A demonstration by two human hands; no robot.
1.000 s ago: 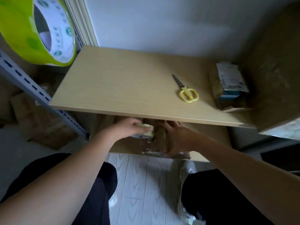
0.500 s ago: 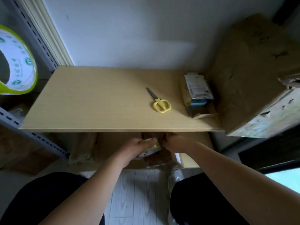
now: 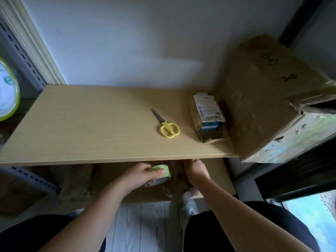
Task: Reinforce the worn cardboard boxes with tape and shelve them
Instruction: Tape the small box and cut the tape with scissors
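head view: since a second ago the camera has tipped up and back, so the hanging green tape spool has slid to the left edge and the big worn box on the right now shows almost whole. the hands have barely shifted. the left hand still has its fingers curled round the green tape roll, gripping it just under the front edge of the shelf board. the right hand reaches in beside it, its fingers hidden under that edge, so i cannot tell whether they grasp or only press. both work on a brown cardboard box on the lower level, mostly hidden; a clear strip seems to run down its front. my guess is that the taping of this box is under way, not finished.

room to move: the board's front edge sits right above both hands, so lifting means pulling back first. the upper board has free surface to the left of the yellow scissors. a small labelled box stands between the scissors and the big box, which overhangs the board's right front corner. the knees crowd the floor below.
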